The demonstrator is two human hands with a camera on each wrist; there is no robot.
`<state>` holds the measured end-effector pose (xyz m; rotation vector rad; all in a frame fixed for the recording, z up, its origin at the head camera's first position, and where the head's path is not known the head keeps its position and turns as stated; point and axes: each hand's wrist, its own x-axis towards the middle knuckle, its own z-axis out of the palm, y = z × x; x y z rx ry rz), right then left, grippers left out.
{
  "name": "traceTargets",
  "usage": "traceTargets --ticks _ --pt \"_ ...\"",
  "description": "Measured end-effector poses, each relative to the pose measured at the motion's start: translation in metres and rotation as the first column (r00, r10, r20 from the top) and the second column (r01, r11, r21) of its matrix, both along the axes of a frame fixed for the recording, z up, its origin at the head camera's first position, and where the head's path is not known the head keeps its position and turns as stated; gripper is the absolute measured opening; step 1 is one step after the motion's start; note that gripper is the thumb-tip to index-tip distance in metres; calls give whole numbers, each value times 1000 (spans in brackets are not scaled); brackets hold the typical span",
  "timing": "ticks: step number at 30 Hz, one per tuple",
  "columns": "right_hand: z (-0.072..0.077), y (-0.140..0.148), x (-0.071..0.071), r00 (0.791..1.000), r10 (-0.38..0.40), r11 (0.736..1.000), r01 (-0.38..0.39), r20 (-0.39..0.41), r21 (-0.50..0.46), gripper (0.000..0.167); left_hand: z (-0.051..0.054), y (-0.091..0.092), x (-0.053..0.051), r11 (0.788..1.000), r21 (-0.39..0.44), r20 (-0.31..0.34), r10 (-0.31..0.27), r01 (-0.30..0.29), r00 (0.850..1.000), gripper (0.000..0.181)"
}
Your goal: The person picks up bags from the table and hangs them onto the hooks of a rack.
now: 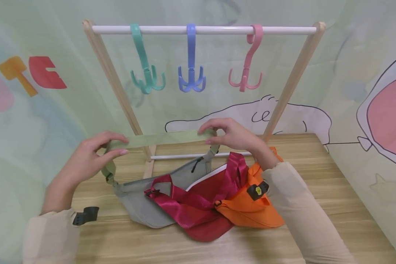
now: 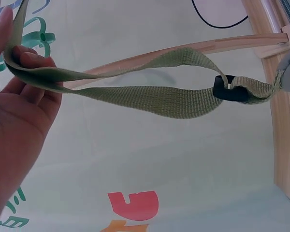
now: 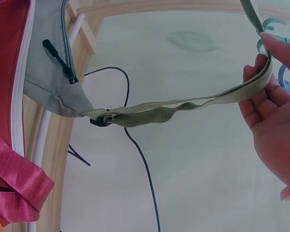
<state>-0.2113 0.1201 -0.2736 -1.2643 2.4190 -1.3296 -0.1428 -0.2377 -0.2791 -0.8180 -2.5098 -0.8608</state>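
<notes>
A grey waist bag (image 1: 165, 194) lies on the table, its green webbing strap (image 1: 165, 138) lifted and stretched level above it. My left hand (image 1: 89, 157) pinches the strap's left end between thumb and fingers. At the strap's right end, my right hand (image 1: 231, 135) grips it the same way. Black buckles join strap to bag; one buckle (image 2: 230, 89) shows in the left wrist view. A crimson waist bag (image 1: 208, 216) with shiny straps overlaps the grey one. Beside it, an orange waist bag (image 1: 250, 209) lies partly under my right forearm.
Behind the bags stands a wooden rack with a white top rail (image 1: 224, 30). From it hang a green hook (image 1: 147, 79), a blue hook (image 1: 191, 77) and a pink hook (image 1: 245, 75). A lower white rod (image 1: 171, 157) crosses near the table (image 1: 336, 205). Printed cloth surrounds everything.
</notes>
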Motion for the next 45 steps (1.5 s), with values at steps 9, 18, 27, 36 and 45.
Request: traceTargets --ticks 9,18,27,36,45 --pt "-2 1 -1 1000 5 1000 -5 19 10 26 -2 -4 0 1000 0 -24 -25 25 999 29" --pt "-1 -2 -1 1000 9 1000 -9 -2 7 25 0 -5 0 999 13 -38 -30 30 999 31" --pt "11 -14 -4 996 -33 999 34 -80 10 26 9 -5 -1 999 20 -22 31 -31 999 23" --pt "17 -26 -3 995 -57 998 60 -77 35 25 14 -4 1 995 31 -6 97 -97 995 23" --pt "17 -31 1 990 -101 995 103 -94 6 24 13 1 0 994 38 -47 104 -102 993 22"
